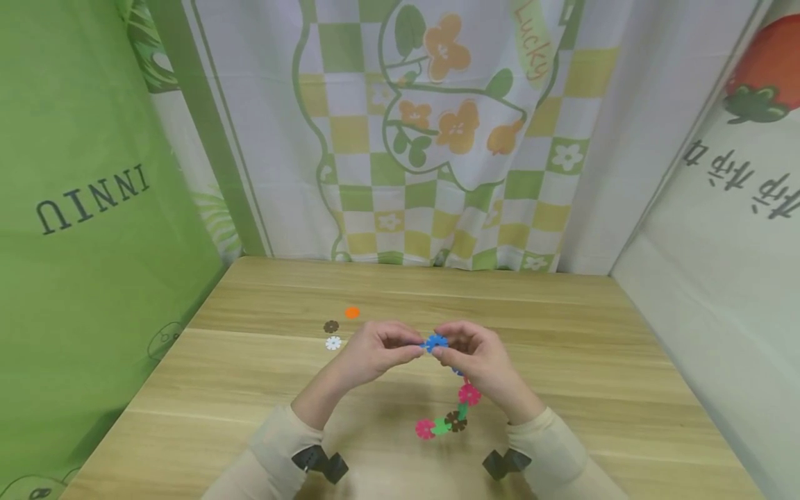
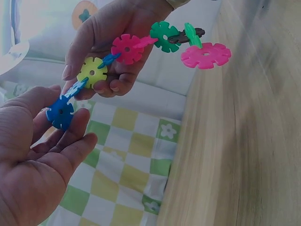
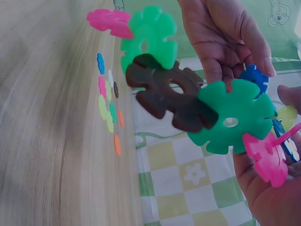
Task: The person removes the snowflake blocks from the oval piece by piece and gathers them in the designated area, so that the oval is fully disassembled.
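Observation:
Notched plastic snowflake discs are joined into a chain that hangs between the hands. The left hand [image 1: 375, 353] pinches a dark blue disc [image 2: 60, 113] at one end, between thumb and fingers. A lighter blue disc [image 1: 437, 342] is linked to it, and the right hand [image 1: 478, 354] pinches the chain there, by the yellow disc [image 2: 92, 70]. Beyond the right fingers, the chain goes on through pink [image 1: 469, 394], green [image 2: 164, 36], brown [image 3: 174, 89] and light green [image 1: 441, 426] discs to a pink end disc [image 1: 425, 429].
On the wooden table [image 1: 262, 375], an orange disc [image 1: 353, 312], a brown disc [image 1: 330, 326] and a white disc [image 1: 333, 343] lie left of the hands. Several loose discs show in the right wrist view, including a blue disc [image 3: 100, 63]. A patterned curtain [image 1: 406, 222] hangs behind the table.

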The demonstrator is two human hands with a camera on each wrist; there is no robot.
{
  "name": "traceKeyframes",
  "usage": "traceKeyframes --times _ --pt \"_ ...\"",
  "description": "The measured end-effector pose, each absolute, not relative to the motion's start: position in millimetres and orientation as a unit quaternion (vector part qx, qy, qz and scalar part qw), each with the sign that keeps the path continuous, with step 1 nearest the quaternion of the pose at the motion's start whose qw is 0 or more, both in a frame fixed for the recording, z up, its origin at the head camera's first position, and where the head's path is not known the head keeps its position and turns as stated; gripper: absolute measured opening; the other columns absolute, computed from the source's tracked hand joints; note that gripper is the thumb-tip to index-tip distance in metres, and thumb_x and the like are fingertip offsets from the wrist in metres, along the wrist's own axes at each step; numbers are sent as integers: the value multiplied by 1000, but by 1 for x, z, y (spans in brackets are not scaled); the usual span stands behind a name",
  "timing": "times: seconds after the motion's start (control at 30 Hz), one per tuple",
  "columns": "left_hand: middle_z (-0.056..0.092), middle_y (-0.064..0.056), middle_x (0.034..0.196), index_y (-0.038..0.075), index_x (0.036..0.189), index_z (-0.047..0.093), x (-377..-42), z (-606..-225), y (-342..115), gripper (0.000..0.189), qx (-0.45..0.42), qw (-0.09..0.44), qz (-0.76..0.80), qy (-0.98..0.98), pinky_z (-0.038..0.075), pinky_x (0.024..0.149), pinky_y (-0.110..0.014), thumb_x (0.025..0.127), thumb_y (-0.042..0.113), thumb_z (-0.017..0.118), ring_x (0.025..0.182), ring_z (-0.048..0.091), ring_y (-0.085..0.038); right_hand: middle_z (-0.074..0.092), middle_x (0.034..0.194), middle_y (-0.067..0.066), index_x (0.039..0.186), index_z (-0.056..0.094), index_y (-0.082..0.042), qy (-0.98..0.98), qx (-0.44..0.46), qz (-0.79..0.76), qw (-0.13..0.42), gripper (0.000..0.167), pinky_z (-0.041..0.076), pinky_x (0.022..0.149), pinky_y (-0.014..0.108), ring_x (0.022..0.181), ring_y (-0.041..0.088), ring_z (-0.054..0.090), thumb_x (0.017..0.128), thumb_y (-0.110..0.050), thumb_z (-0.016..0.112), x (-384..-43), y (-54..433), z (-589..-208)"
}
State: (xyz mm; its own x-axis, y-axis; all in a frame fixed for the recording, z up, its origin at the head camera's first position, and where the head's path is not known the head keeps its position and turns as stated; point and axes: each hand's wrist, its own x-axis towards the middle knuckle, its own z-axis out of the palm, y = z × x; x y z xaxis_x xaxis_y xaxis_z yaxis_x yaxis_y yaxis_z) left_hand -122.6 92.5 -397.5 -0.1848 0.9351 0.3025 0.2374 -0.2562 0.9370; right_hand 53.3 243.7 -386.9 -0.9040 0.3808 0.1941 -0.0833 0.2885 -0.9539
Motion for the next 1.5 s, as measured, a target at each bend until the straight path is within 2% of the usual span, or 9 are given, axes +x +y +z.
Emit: traceKeyframes --times 0.3,0.77,0.97,1.1,1.17,1.3,1.5 --pt "70 1 106 14 108 74 -134 -405 86 22 543 309 532 572 56 81 -34 90 27 74 96 67 -21 67 96 11 117 63 -5 -773 -104 596 189 32 55 70 33 81 23 64 90 -20 73 51 242 -388" --pt "69 1 105 18 108 73 -151 -416 74 27 514 303 520 611 55 81 -37 87 36 75 96 66 -19 67 95 11 117 63 -5 -774 -105 595 189 31 55 70 33 79 22 64 90 -17 74 49 243 -393" --pt "69 -4 110 16 109 72 -166 -424 66 28 488 300 525 629 55 80 -36 87 33 76 96 66 -21 67 96 15 117 63 -2 -774 -110 595 188 32 54 69 31 79 21 63 90 -16 73 50 243 -392" --pt "67 -9 119 14 110 72 -175 -430 63 29 475 287 525 645 54 85 -35 88 32 75 101 65 -20 66 96 14 117 63 -4 -772 -111 598 186 32 53 67 28 79 21 63 89 -17 74 50 244 -391" --pt "66 -7 120 14 110 72 -179 -435 62 30 471 274 521 656 54 86 -36 87 34 75 101 64 -20 67 96 13 117 64 -5 -771 -116 599 184 32 52 65 27 79 21 63 89 -18 75 50 243 -391" --pt "68 -2 107 17 108 72 -188 -444 61 28 446 261 518 682 54 79 -36 86 33 77 94 63 -21 67 96 12 117 63 -5 -772 -115 600 178 33 53 66 27 79 22 63 89 -18 74 51 243 -391" --pt "66 -1 96 9 108 72 -205 -461 56 30 414 238 501 722 50 68 -32 85 28 78 85 57 -22 67 96 12 117 63 -2 -774 -107 596 182 32 55 70 30 80 22 64 90 -15 73 50 244 -392"
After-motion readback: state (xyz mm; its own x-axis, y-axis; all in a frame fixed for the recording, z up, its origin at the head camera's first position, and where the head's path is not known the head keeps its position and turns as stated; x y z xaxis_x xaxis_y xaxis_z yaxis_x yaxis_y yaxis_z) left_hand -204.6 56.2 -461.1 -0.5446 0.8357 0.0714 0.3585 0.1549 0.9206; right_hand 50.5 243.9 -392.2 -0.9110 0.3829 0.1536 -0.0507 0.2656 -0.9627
